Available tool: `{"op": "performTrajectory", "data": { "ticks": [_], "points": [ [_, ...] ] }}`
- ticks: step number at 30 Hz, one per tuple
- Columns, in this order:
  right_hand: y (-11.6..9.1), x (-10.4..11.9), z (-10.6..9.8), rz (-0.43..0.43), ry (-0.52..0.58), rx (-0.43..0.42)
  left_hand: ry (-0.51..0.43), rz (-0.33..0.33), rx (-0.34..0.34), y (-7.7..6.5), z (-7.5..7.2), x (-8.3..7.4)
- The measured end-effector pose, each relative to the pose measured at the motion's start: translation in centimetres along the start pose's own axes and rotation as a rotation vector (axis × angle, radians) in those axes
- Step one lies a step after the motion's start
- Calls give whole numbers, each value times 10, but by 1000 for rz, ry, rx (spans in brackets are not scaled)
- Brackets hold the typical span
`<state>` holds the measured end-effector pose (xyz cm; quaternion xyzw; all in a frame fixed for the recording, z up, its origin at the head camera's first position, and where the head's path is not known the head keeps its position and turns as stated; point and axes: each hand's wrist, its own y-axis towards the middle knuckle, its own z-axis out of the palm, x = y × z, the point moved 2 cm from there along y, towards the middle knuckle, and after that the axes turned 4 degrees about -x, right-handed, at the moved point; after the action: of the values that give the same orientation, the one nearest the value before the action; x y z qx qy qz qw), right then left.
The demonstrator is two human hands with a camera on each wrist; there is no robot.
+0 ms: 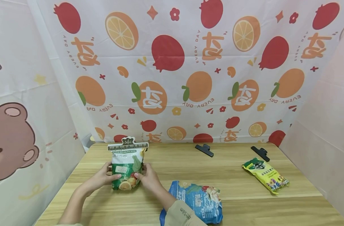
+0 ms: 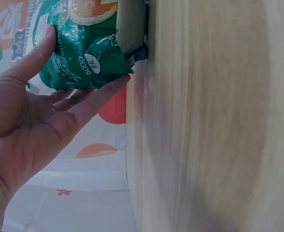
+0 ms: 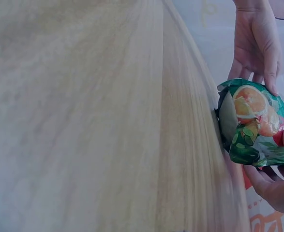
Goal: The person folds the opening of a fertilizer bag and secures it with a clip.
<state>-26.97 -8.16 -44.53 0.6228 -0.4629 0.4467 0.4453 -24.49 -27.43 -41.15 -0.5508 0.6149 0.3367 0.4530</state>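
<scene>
A green and white food bag (image 1: 124, 168) with fruit pictures stands upright on the wooden table, toward the back left. Across its top sits a wide bag clip (image 1: 128, 145) with a pale piano-key pattern. My left hand (image 1: 104, 176) holds the bag's left side, thumb on the front and fingers reaching round behind. On the opposite side my right hand (image 1: 149, 177) grips it the same way. In the left wrist view the bag's green lower part (image 2: 88, 43) shows "500g". The right wrist view shows the bag (image 3: 258, 123) between both hands, its base facing the table.
A blue food bag (image 1: 198, 201) lies at the front middle, partly under my right forearm. Farther right lies a yellow-green packet (image 1: 266, 175). Two black clips (image 1: 204, 150) lie near the back edge. Patterned cloth walls (image 1: 172, 78) surround the table (image 1: 231, 175).
</scene>
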Motion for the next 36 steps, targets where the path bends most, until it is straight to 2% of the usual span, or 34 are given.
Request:
{"op": "performTrajectory", "data": {
  "ticks": [7, 15, 21, 36],
  "points": [
    [-2, 3, 2, 26, 18, 30, -11, -4, -11, -1, 1, -2],
    [-2, 2, 4, 63, -33, 2, 35, -123, 33, 1, -4, 1],
    [-3, 2, 4, 94, -31, 1, 27, -162, 57, 2, -5, 3],
    [-9, 3, 7, 157, 58, 28, 6, -146, 145, 0, -8, 7]
  ]
}}
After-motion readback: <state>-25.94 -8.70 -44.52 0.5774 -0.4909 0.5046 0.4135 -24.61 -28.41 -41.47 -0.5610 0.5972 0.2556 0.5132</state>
